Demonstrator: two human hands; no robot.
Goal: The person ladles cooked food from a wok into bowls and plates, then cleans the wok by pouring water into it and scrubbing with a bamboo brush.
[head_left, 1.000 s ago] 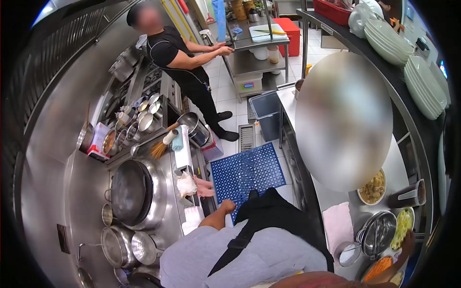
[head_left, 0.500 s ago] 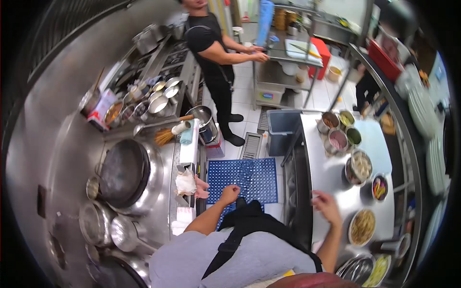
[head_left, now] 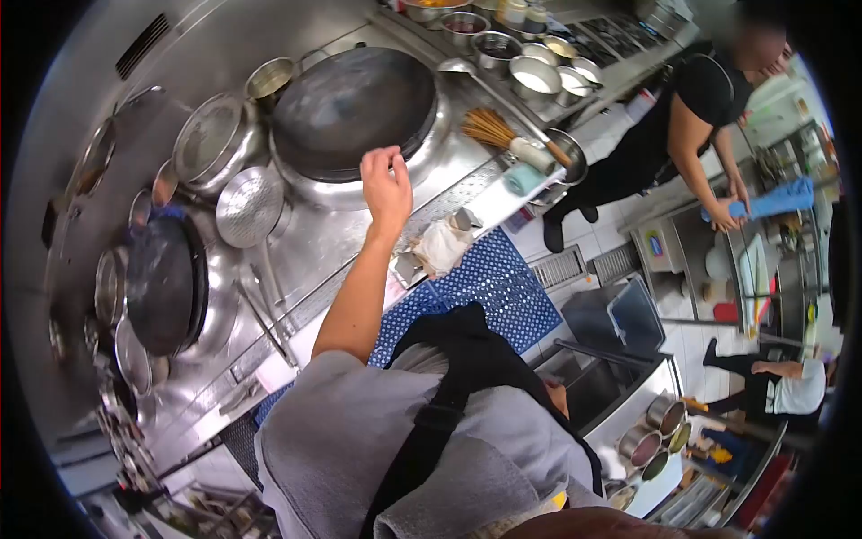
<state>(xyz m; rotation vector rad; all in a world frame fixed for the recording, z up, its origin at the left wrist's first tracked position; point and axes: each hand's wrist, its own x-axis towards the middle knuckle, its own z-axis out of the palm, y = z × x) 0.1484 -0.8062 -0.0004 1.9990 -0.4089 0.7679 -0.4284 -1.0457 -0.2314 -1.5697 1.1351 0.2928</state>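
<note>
My left hand (head_left: 388, 190) is raised over the near edge of the stove, its fingers loosely curled and apart, with nothing visible in them. Just beyond the fingertips sits a large dark wok (head_left: 355, 112) on its round burner; whether they touch its rim I cannot tell. Only a small part of my right hand (head_left: 557, 396) shows beside my apron, its fingers hidden. Left of the wok lies a perforated strainer (head_left: 249, 207) with a long handle. A crumpled white cloth (head_left: 443, 247) rests on the counter edge near my left forearm.
A second wok (head_left: 162, 283) stands further left. A bamboo brush (head_left: 489, 128) and a long-handled ladle (head_left: 507, 108) lie right of the large wok. A co-worker (head_left: 696, 99) holds a blue cloth (head_left: 781, 199). Behind me on the right is a counter with metal containers (head_left: 639, 443).
My view has turned left toward the stove. My left hand has moved up beside the large wok, while my right hand has dropped away from the prep counter and is mostly hidden.
</note>
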